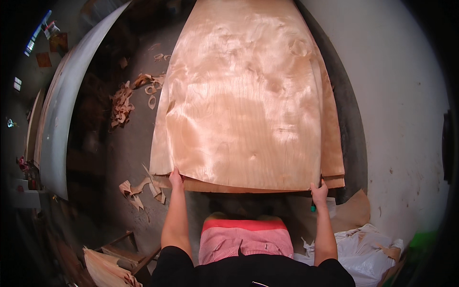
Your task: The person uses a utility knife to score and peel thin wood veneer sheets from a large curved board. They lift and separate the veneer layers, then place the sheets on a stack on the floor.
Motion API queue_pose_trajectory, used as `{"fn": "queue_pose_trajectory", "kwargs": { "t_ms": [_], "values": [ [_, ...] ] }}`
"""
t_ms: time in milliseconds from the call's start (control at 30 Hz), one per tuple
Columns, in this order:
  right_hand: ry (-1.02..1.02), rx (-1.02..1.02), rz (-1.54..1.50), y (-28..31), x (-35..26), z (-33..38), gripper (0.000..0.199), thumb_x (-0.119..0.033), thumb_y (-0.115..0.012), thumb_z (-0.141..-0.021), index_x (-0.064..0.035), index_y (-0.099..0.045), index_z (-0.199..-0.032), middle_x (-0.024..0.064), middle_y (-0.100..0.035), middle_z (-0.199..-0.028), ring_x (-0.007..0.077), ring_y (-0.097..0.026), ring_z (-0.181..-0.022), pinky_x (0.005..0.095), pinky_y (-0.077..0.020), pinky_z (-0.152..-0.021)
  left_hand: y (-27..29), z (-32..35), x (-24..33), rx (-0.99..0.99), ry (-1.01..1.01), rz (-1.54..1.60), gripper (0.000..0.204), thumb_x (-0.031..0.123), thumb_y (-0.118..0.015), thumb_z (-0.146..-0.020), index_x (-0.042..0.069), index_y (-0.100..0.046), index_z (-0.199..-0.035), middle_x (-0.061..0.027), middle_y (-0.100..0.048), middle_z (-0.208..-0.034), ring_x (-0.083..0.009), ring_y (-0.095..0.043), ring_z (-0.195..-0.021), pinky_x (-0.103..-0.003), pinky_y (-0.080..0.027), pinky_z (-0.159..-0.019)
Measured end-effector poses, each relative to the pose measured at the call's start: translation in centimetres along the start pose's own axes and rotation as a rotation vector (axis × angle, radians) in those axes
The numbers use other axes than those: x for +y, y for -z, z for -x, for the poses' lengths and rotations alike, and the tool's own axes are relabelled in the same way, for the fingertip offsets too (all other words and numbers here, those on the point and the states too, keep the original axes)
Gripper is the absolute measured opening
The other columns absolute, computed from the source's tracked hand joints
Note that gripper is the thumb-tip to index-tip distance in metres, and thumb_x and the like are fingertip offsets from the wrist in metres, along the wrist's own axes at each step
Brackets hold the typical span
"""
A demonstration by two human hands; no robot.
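A large, thin wood veneer sheet (239, 110) stretches away in front of me, pale, glossy and rippled. It lies over other veneer sheets (333, 138), whose edges show at the right and along the near side. My left hand (176, 178) is closed on its near left corner, where the edge lifts a little. At the near right corner my right hand (319, 191) is closed on the same edge. A slim dark tool with a green end (313, 208) sticks out below the right hand; its kind is hidden by the fingers.
Curled veneer scraps (122, 105) litter the floor to the left, with more strips (136, 191) nearer. A white wall (401, 105) runs along the right. White plastic sheeting (366, 253) lies at lower right, and a wooden frame (129, 253) stands at lower left.
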State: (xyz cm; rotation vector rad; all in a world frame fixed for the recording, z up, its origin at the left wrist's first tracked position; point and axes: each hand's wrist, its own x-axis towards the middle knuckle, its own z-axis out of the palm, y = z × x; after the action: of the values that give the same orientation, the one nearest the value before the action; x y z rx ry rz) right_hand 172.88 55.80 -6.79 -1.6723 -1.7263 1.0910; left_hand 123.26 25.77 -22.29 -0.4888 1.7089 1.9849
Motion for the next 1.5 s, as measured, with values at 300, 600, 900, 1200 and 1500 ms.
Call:
{"fn": "queue_pose_trajectory", "kwargs": {
  "t_ms": [300, 600, 900, 1200, 1500],
  "values": [
    [0.036, -0.033, 0.23, -0.7, 11.2, -6.6, 0.038, -0.019, -0.061, -0.077, 0.007, -0.051, -0.103, 0.0133, -0.059, -0.089, 0.0204, -0.057, -0.08, 0.0312, -0.0449, -0.073, -0.7, -2.1, -10.6, -0.011, 0.312, 0.405, 0.048, 0.04, -0.054, -0.084, 0.007, -0.045, -0.117, -0.0089, -0.05, -0.116, -0.0258, -0.046, -0.109, -0.042, -0.038, -0.093],
    [0.236, -0.001, 0.819, -0.7, 19.9, -11.3, 0.056, -0.034, -0.062, -0.078, 0.0068, -0.049, -0.115, 0.0264, -0.056, -0.104, 0.0353, -0.053, -0.095, 0.0377, -0.0407, -0.084, 5.0, -7.2, -12.4, 0.191, -0.036, 0.222, 0.033, 0.031, -0.057, -0.085, 0.006, -0.052, -0.105, -0.006, -0.058, -0.097, -0.0182, -0.058, -0.088, -0.032, -0.05, -0.072],
    [0.19, -0.022, 1.021, -1.9, 28.2, -17.8, 0.056, -0.033, -0.057, -0.081, 0.0058, -0.042, -0.119, 0.0259, -0.05, -0.116, 0.0362, -0.047, -0.11, 0.037, -0.037, -0.092, 6.4, -7.1, -13.3, -0.162, -0.236, -0.278, 0.032, 0.031, -0.056, -0.087, 0.007, -0.055, -0.067, -0.0041, -0.059, -0.057, -0.0039, -0.043, -0.041, -0.017, -0.034, -0.039],
    [0.13, 0.052, 0.838, -8.4, 30.2, -17.0, 0.067, -0.042, -0.054, -0.084, 0.0086, -0.037, -0.125, 0.0243, -0.042, -0.126, 0.0318, -0.04, -0.119, 0.0339, -0.0297, -0.099, 7.4, -8.5, -12.9, -0.208, -0.222, -0.036, 0.024, 0.027, -0.058, -0.085, 0.008, -0.056, -0.071, 0.0004, -0.056, -0.058, -0.0031, -0.042, -0.04, -0.015, -0.031, -0.035],
    [-0.067, -0.08, 0.638, -5.7, 31.4, -17.8, 0.066, -0.037, -0.056, -0.084, 0.0084, -0.034, -0.127, 0.0236, -0.04, -0.129, 0.0301, -0.037, -0.122, 0.0344, -0.0282, -0.101, 9.1, -7.5, -12.2, -0.299, -0.271, -0.355, 0.033, 0.035, -0.057, -0.085, 0.004, -0.059, -0.075, -0.0064, -0.062, -0.06, -0.0046, -0.043, -0.041, -0.017, -0.034, -0.04]
  ]
}}
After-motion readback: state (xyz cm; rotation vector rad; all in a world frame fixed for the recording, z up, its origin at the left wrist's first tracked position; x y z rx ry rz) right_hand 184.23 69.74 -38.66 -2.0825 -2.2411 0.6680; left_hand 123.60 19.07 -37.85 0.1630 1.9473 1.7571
